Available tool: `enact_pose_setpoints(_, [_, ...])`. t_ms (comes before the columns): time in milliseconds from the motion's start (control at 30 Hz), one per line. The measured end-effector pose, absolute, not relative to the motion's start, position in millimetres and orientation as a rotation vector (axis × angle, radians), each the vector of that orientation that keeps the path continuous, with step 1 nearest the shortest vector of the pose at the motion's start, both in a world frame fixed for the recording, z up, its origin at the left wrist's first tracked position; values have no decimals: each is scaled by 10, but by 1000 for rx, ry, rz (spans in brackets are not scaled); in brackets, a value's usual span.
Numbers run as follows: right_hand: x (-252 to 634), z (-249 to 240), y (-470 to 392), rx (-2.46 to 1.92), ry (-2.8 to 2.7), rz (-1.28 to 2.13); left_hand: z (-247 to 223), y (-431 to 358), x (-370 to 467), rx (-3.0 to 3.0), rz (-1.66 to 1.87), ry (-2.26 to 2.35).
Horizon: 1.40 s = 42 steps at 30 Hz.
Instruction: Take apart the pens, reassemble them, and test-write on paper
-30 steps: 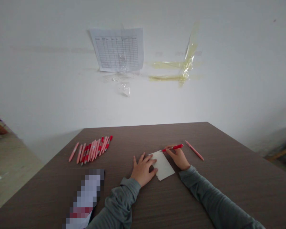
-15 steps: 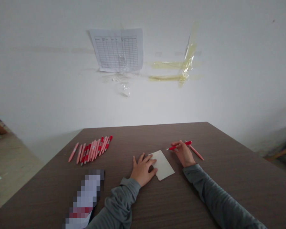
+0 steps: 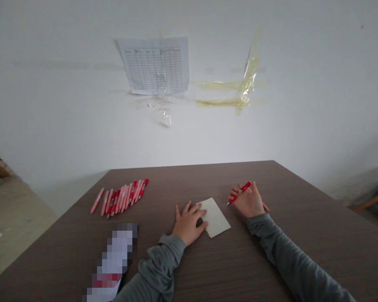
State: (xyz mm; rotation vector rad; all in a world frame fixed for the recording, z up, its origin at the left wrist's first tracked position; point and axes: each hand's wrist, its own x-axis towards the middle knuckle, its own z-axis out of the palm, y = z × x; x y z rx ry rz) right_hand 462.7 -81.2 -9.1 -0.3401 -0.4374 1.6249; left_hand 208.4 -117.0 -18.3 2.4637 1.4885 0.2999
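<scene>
A white wall [image 3: 308, 117] with a taped-up printed table sheet [image 3: 154, 65] rises behind the dark wood-grain table [image 3: 321, 239] on my remote view. I see a red pen [image 3: 241, 191] with a paler band and a silvery tip, and a pale sheet of paper [image 3: 216, 220] whose lower left edge looks ragged. The left hand [image 3: 189, 224] lies at the paper's left side, fingers spread wide, tips on the sheet. The right hand [image 3: 248, 204] is to the right of the paper, palm turned up toward my camera, fingers curled, thumb upright. It holds the red pen slantwise across the fingers, the tip pointing down just right of the paper, apart from it; I cannot tell whether that tip touches the table. A pink pen [image 3: 266, 207], partly hidden by this hand, lies farther right of the paper. Well left of the paper sits a row of pink and red pens [image 3: 124, 199].
</scene>
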Motion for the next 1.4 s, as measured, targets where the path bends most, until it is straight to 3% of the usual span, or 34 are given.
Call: enact_pose_setpoints(1400, [4645, -80, -805, -506, -558, 1460, -168, -1171, 2086, 2465, 288, 1497])
